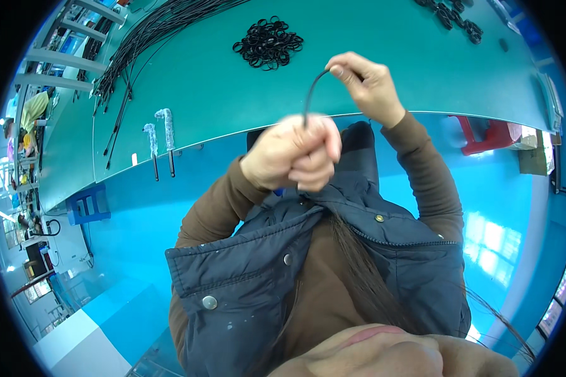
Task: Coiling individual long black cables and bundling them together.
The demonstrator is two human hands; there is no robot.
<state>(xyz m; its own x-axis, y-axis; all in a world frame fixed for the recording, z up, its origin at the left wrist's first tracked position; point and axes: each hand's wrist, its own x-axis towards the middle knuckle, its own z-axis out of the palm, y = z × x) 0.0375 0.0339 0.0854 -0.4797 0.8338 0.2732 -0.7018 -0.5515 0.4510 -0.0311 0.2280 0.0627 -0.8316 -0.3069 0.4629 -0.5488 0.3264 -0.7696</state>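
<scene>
A thin black cable (pixel 310 94) arches between my two hands in front of my body, over the table's near edge. My left hand (pixel 299 152) is closed in a fist round its lower end and looks slightly blurred. Higher and to the right, my right hand (pixel 368 83) pinches the other end between thumb and forefinger. Whatever part of the cable lies inside the left fist is hidden. Just beyond my hands, a pile of small black rings or loops (pixel 268 43) lies on the green table (pixel 201 81).
A bundle of long black cables (pixel 146 39) lies at the far left, beside grey metal rails (pixel 66 60). Two tools with wrapped handles (pixel 168 135) overhang the near table edge. More black coils (pixel 453 17) are at the far right. A red stool (pixel 481 137) stands below, right.
</scene>
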